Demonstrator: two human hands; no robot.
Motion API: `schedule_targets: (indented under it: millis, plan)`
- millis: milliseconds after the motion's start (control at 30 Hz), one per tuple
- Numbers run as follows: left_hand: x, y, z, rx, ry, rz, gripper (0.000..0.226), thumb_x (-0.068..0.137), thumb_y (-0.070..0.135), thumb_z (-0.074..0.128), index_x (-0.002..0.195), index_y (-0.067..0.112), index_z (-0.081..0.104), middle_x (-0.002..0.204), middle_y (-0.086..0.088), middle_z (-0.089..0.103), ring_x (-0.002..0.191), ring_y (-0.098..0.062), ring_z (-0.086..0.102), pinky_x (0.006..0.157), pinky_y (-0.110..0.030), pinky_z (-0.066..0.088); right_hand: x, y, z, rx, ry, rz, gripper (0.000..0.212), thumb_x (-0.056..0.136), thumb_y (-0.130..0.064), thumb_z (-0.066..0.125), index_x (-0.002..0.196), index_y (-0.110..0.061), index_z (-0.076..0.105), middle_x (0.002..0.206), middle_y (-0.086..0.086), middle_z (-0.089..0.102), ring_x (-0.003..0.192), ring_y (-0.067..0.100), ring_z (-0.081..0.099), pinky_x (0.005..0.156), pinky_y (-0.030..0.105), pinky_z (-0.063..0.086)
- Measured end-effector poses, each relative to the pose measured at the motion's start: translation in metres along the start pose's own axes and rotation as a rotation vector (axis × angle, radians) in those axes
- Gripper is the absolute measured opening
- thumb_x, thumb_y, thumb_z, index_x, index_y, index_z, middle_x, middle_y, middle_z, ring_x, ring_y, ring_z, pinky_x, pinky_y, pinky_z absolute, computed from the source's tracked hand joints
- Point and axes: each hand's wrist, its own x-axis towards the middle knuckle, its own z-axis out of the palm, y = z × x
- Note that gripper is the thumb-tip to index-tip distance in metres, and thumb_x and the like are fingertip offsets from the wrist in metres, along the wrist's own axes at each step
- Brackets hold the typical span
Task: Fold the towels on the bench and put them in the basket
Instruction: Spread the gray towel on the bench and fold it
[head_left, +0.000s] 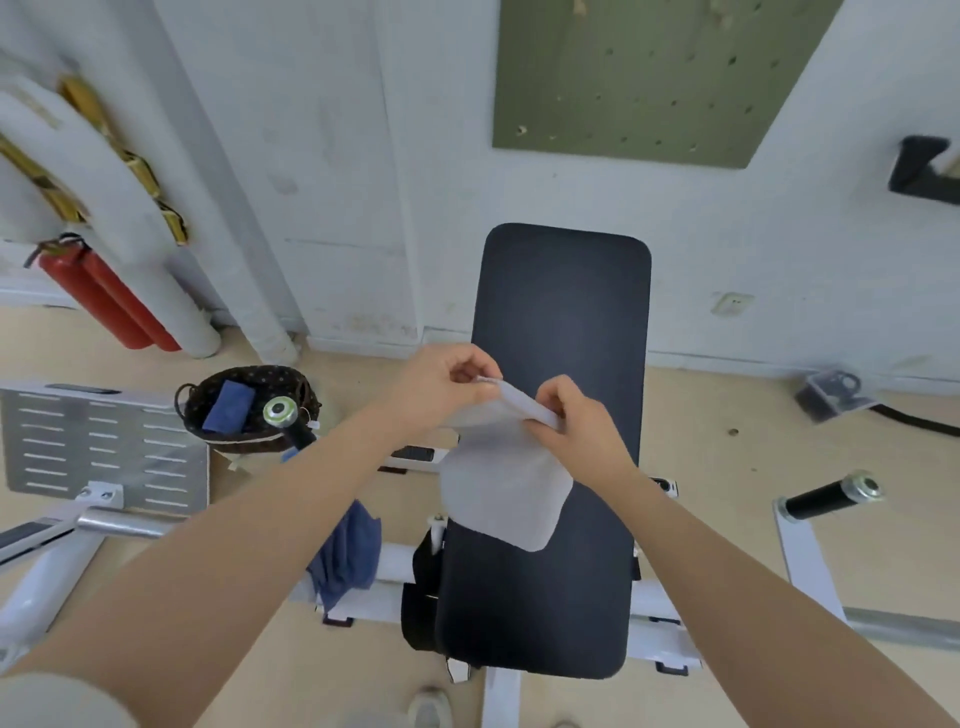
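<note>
A light grey towel (501, 483) hangs above the black padded bench (561, 322), its lower end draping over the bench's left side. My left hand (441, 387) pinches its upper left corner and my right hand (579, 415) pinches the upper right edge, the two hands close together. A dark woven basket (208, 389) stands on the floor to the left of the bench, with a folded blue towel (228, 405) inside. Another blue towel (348, 556) hangs crumpled over the white frame bar beside the bench.
Black machine handles with metal end caps stick out at the left (283, 415) and right (831, 499). A perforated metal plate (98, 447) lies to the far left. Red fire extinguishers (98, 296) lean at the wall. A clear plastic box (831, 397) sits on the floor at right.
</note>
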Motion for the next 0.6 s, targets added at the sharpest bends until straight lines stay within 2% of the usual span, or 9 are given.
schedule_targets:
  millis: [33,100,167,267,367,433,500,600]
  plan:
    - [0.002,0.002,-0.004,0.040,0.026,0.025,0.027,0.082,0.002,0.064,0.073,0.027,0.059,0.074,0.008,0.059,0.067,-0.006,0.052,0.068,-0.018,0.042,0.001,-0.003,-0.003,0.015,-0.043,0.027,0.018,0.086,-0.024,0.062,0.087,-0.018,0.045,0.071,-0.011,0.049,0.061,0.006,0.042,0.062,0.019,0.035]
    - [0.007,0.004,-0.009,0.195,0.063,0.104,0.023,0.084,0.004,0.061,0.076,0.025,0.056,0.076,0.013,0.056,0.070,-0.003,0.050,0.069,-0.011,0.038,0.002,-0.008,-0.007,-0.097,-0.122,0.042,0.022,0.085,-0.030,0.062,0.080,-0.019,0.044,0.067,-0.010,0.046,0.058,0.007,0.039,0.053,0.022,0.030]
    - [0.009,0.008,-0.012,0.347,0.055,0.196,0.016,0.085,0.003,0.057,0.082,0.018,0.058,0.077,0.017,0.055,0.073,-0.004,0.050,0.067,-0.005,0.035,0.002,-0.010,-0.011,-0.109,-0.178,0.073,0.026,0.084,-0.031,0.063,0.073,-0.023,0.040,0.066,-0.008,0.045,0.058,0.009,0.039,0.053,0.023,0.029]
    - [0.013,0.014,-0.021,0.516,0.051,0.311,0.011,0.086,0.000,0.054,0.088,0.007,0.062,0.082,0.007,0.057,0.078,-0.012,0.049,0.067,-0.003,0.033,0.000,-0.012,-0.021,-0.042,-0.194,0.114,0.023,0.082,-0.030,0.064,0.074,-0.020,0.044,0.069,-0.005,0.048,0.062,0.012,0.042,0.057,0.024,0.033]
    - [0.019,0.022,-0.034,0.626,0.083,0.378,0.014,0.087,-0.001,0.050,0.089,0.007,0.061,0.087,-0.001,0.055,0.081,-0.014,0.047,0.068,-0.012,0.032,-0.012,-0.010,-0.031,-0.007,-0.201,0.124,0.026,0.080,-0.031,0.067,0.079,-0.011,0.050,0.072,-0.004,0.051,0.064,0.013,0.045,0.059,0.026,0.035]
    - [0.022,0.026,-0.041,0.689,0.068,0.418,0.016,0.088,0.000,0.048,0.090,0.008,0.061,0.088,-0.005,0.056,0.083,-0.016,0.046,0.071,-0.021,0.032,-0.022,-0.005,-0.036,0.024,-0.267,0.158,0.025,0.080,-0.030,0.067,0.080,-0.008,0.054,0.075,-0.003,0.055,0.068,0.012,0.050,0.062,0.026,0.039]
    - [0.022,0.030,-0.040,0.743,0.016,0.484,0.017,0.089,0.000,0.047,0.091,0.006,0.063,0.091,-0.007,0.057,0.084,-0.015,0.045,0.073,-0.022,0.030,-0.027,0.000,-0.040,-0.113,-0.372,0.185,0.024,0.080,-0.029,0.065,0.074,-0.008,0.055,0.074,-0.002,0.054,0.070,0.015,0.051,0.062,0.026,0.040]
    - [0.021,0.033,-0.036,0.764,-0.016,0.526,0.018,0.090,0.001,0.049,0.093,0.005,0.066,0.095,-0.008,0.060,0.086,-0.015,0.046,0.074,-0.017,0.028,-0.027,0.002,-0.047,-0.461,-0.468,0.251,0.032,0.083,-0.025,0.058,0.059,-0.016,0.039,0.063,-0.002,0.042,0.069,0.021,0.045,0.052,0.024,0.032]
